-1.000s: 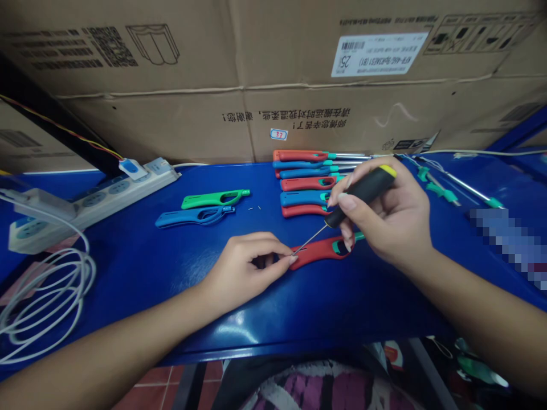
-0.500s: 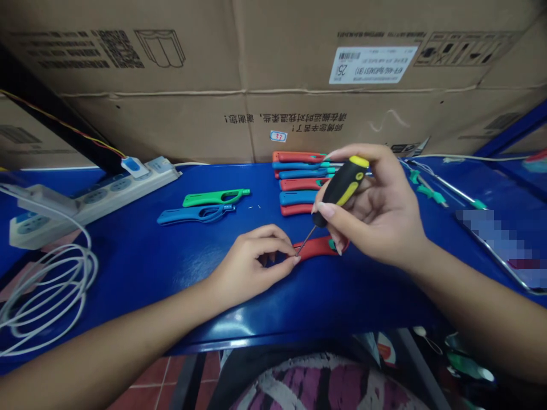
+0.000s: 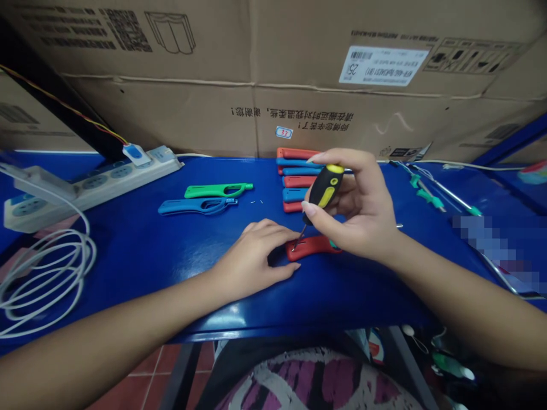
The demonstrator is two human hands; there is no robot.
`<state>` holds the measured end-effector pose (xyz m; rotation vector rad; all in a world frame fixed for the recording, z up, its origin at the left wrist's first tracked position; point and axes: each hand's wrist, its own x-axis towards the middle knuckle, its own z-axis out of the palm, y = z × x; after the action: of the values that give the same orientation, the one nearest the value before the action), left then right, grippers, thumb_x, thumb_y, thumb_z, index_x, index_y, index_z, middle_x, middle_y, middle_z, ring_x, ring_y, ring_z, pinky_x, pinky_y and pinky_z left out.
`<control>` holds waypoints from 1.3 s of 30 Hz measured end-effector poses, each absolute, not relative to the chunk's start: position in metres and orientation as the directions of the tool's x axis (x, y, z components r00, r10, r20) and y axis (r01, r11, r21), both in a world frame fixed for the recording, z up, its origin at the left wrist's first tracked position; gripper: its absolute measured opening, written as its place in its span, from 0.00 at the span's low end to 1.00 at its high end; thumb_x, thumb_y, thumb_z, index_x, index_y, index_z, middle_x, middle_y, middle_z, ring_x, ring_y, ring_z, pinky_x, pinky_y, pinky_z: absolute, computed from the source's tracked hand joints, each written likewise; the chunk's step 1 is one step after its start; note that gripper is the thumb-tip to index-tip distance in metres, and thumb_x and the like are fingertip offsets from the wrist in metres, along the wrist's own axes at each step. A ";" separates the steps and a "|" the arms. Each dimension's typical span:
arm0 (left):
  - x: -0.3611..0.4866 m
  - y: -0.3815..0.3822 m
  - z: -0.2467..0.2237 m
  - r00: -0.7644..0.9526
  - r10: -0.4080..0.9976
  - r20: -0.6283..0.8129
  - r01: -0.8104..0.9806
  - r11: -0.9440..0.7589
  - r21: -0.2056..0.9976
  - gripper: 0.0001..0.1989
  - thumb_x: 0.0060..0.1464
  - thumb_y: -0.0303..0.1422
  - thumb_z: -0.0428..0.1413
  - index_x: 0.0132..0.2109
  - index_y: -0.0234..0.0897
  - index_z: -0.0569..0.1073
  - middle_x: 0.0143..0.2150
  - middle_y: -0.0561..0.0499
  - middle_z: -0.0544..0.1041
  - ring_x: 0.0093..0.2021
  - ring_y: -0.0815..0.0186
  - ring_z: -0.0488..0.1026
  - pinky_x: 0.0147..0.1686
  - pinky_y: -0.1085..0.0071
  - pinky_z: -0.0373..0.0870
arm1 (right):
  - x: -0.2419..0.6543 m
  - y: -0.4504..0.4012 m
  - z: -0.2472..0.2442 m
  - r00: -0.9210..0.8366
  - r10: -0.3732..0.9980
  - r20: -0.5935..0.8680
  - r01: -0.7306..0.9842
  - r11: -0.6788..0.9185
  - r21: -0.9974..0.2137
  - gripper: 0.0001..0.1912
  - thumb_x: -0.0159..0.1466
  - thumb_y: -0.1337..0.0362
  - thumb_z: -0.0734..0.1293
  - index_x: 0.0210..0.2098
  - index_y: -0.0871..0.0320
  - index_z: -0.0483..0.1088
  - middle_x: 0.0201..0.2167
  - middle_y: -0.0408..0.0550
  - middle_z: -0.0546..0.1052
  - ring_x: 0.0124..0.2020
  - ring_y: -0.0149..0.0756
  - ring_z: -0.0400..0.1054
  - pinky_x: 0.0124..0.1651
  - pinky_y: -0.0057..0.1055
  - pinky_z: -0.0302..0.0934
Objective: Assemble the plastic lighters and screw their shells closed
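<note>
My right hand grips a black and yellow screwdriver, its shaft slanting down to the left end of a red lighter lying on the blue table. My left hand rests on the table at that end, thumb and fingers apart on either side of the lighter. Behind my right hand, several red and blue lighters lie in a row, partly covered by it. To the left are a green lighter casing and a blue lighter casing. Two tiny pale pins lie beside them.
A large cardboard box stands along the back. On the left are a white power strip and a coiled white cable. Green parts and metal rods lie at right, near a blurred flat object.
My left thumb and fingers have opened from a pinch at the red lighter's end, baring that end. The screwdriver stays on it, tilted slightly more upright. The view has shifted a little.
</note>
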<state>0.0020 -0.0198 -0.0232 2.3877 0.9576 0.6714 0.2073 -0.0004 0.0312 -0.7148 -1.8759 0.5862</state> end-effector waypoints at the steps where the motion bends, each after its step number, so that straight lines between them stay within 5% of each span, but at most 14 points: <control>1: 0.002 -0.020 -0.023 0.643 0.720 0.259 0.487 -0.646 0.587 0.20 0.57 0.36 0.64 0.56 0.40 0.73 0.53 0.47 0.79 0.53 0.55 0.72 0.53 0.55 0.66 | 0.207 0.000 0.030 -0.330 0.700 0.634 0.218 0.710 -0.670 0.27 0.61 0.69 0.73 0.57 0.46 0.64 0.50 0.45 0.71 0.34 0.29 0.72 0.24 0.24 0.68; 12: 0.001 -0.021 -0.025 0.668 0.702 0.245 0.474 -0.656 0.587 0.17 0.60 0.32 0.61 0.55 0.41 0.73 0.51 0.48 0.79 0.53 0.57 0.73 0.53 0.58 0.64 | 0.208 0.001 0.024 -0.355 0.707 0.612 0.232 0.701 -0.674 0.28 0.62 0.65 0.73 0.58 0.46 0.63 0.42 0.44 0.73 0.35 0.34 0.74 0.26 0.28 0.73; 21: 0.003 -0.021 -0.024 0.669 0.700 0.249 0.465 -0.656 0.594 0.17 0.60 0.31 0.61 0.56 0.40 0.74 0.50 0.49 0.80 0.50 0.58 0.74 0.51 0.59 0.64 | 0.210 -0.003 0.021 -0.399 0.663 0.634 0.212 0.739 -0.640 0.34 0.61 0.68 0.72 0.63 0.46 0.61 0.58 0.48 0.71 0.39 0.36 0.77 0.26 0.28 0.73; 27: 0.002 -0.021 -0.023 0.674 0.701 0.233 0.470 -0.650 0.597 0.13 0.60 0.31 0.61 0.52 0.40 0.74 0.49 0.48 0.80 0.50 0.56 0.74 0.51 0.58 0.65 | 0.216 -0.004 0.024 -0.507 0.679 0.531 0.189 0.689 -0.700 0.38 0.62 0.70 0.70 0.67 0.46 0.55 0.56 0.50 0.72 0.46 0.40 0.76 0.28 0.27 0.73; 31: 0.003 -0.020 -0.024 0.666 0.697 0.264 0.447 -0.657 0.607 0.11 0.60 0.30 0.61 0.50 0.38 0.73 0.46 0.48 0.79 0.48 0.58 0.75 0.49 0.60 0.69 | 0.219 0.000 0.020 -0.462 0.662 0.591 0.277 0.740 -0.613 0.38 0.61 0.67 0.72 0.66 0.42 0.56 0.66 0.49 0.63 0.40 0.36 0.75 0.26 0.29 0.72; 35: 0.003 -0.021 -0.025 0.667 0.686 0.292 0.410 -0.665 0.625 0.11 0.61 0.29 0.60 0.50 0.38 0.73 0.44 0.48 0.78 0.46 0.60 0.75 0.46 0.63 0.71 | 0.220 0.001 0.020 -0.484 0.588 0.649 0.320 0.809 -0.494 0.42 0.58 0.63 0.76 0.67 0.41 0.57 0.63 0.48 0.68 0.35 0.36 0.74 0.25 0.32 0.73; 39: 0.002 -0.021 -0.026 0.663 0.695 0.278 0.430 -0.657 0.619 0.10 0.61 0.29 0.60 0.50 0.37 0.72 0.43 0.48 0.77 0.47 0.59 0.74 0.47 0.63 0.72 | 0.221 -0.002 0.027 -0.561 0.646 0.517 0.249 0.728 -0.639 0.36 0.65 0.66 0.69 0.68 0.44 0.54 0.60 0.49 0.70 0.47 0.40 0.75 0.30 0.30 0.75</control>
<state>0.0024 -0.0208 -0.0259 2.3666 0.8715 0.6905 0.2205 -0.0025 0.0274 -0.6737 -2.1518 0.6545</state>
